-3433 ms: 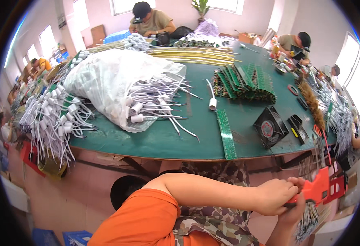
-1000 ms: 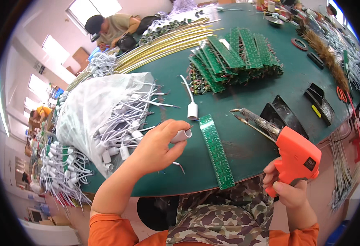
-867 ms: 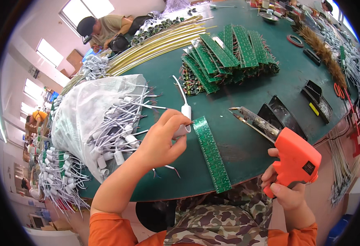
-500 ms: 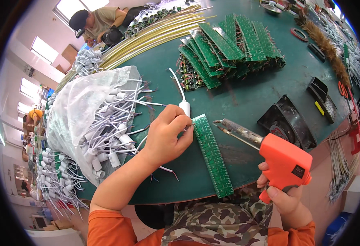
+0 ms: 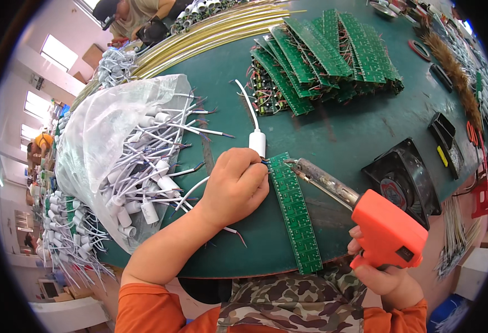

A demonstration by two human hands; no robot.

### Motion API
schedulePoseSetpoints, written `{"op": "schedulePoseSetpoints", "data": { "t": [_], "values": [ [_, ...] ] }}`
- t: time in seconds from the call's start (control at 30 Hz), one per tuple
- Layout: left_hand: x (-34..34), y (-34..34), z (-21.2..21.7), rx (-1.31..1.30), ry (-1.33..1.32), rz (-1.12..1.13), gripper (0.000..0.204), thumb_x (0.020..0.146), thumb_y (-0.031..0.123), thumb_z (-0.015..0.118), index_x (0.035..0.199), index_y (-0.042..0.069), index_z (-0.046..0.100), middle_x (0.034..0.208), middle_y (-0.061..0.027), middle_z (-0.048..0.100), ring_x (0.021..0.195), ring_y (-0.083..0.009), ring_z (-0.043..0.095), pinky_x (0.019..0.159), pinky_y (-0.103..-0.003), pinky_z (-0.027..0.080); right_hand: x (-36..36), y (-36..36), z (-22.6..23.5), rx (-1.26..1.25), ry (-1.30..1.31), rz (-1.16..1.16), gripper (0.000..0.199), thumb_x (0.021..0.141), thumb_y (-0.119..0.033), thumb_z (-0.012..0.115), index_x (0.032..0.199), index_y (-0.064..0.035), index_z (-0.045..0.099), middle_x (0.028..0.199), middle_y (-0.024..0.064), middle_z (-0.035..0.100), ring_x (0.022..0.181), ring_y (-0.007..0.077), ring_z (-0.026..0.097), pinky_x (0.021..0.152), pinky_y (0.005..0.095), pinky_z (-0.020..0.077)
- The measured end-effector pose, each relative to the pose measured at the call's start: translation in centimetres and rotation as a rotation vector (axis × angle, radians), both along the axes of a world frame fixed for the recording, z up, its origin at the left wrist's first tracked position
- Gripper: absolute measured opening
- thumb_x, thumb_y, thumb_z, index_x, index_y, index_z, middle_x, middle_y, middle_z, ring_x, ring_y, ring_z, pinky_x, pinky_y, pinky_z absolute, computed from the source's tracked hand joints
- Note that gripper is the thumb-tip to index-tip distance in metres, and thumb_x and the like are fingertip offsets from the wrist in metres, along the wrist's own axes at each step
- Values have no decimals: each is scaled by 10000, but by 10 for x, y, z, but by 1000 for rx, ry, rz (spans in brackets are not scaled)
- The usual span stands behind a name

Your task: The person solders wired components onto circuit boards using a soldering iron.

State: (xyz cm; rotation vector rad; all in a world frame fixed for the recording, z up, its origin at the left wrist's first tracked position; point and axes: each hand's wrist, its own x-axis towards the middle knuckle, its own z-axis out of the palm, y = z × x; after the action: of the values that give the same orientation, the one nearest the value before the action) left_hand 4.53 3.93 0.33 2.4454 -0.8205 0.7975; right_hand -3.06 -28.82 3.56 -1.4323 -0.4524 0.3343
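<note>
- Left hand (image 5: 234,186) covers the spot where the white cable plug (image 5: 257,142) meets the long green circuit strip (image 5: 295,213); fingers curled down there, but what they pinch is hidden.
- Soldering gun (image 5: 385,230): orange body, metal barrel; the tip touches the strip's far end just beside the left fingertips.
- Right hand (image 5: 387,280) wrapped closed around the gun's grip, partly cut off by the gun body.
- Strip lies flat on the green table (image 5: 344,130), near end reaching the table's front edge.
- Bag of white wired parts (image 5: 119,152) close on the left; stacked green boards (image 5: 322,55) beyond; black fan (image 5: 402,177) close on the right.
- Bare tabletop lies between strip and stack.
</note>
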Motion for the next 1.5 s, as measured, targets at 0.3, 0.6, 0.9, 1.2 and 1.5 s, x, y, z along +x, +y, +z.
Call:
{"op": "schedulePoseSetpoints", "data": {
  "t": [0.3, 0.6, 0.9, 1.2, 1.5],
  "values": [
    [1, 3, -5, 11, 37, -24, 266, 674, -56, 761, 879, 25, 611, 961, -118, 601, 832, -312, 613, 729, -402, 531, 16, 11, -9, -212, -243, -36, 424, 836, -45, 736, 1239, 46, 642, 1173, 182, 671, 987, 278, 675, 821, 363, 538],
    [2, 2, -6, 29, 43, -38, 255, 669, -61, 748, 860, 18, 598, 960, -116, 590, 832, -311, 612, 724, -402, 528, 20, 11, -23, -267, -381, -6, 624, 843, -52, 745, 1405, 95, 517, 1166, 183, 671, 902, 274, 667, 795, 373, 535],
    [2, 1, -6, 61, 41, -24, 252, 666, -49, 743, 860, 26, 601, 960, -110, 586, 827, -310, 612, 739, -403, 524, 17, 13, -20, -328, -334, -20, 605, 849, -96, 751, 1377, 106, 536, 1172, 213, 681, 899, 332, 686, 808, 414, 547],
    [2, 1, -5, 73, 41, -25, 256, 659, -46, 747, 861, 27, 608, 956, -109, 585, 831, -312, 612, 744, -407, 520, 20, 15, -15, -364, -396, -8, 583, 811, -56, 764, 1334, 107, 562, 1214, 237, 678, 861, 327, 697, 755, 405, 551],
    [1, 1, -3, 79, 48, -27, 261, 658, -50, 746, 863, 25, 603, 948, -110, 583, 827, -316, 609, 743, -411, 516, 30, 19, -13, -332, -548, -23, 704, 712, 16, 783, 1361, 118, 527, 1194, 228, 695, 759, 308, 685, 669, 371, 544]
  ]
}}
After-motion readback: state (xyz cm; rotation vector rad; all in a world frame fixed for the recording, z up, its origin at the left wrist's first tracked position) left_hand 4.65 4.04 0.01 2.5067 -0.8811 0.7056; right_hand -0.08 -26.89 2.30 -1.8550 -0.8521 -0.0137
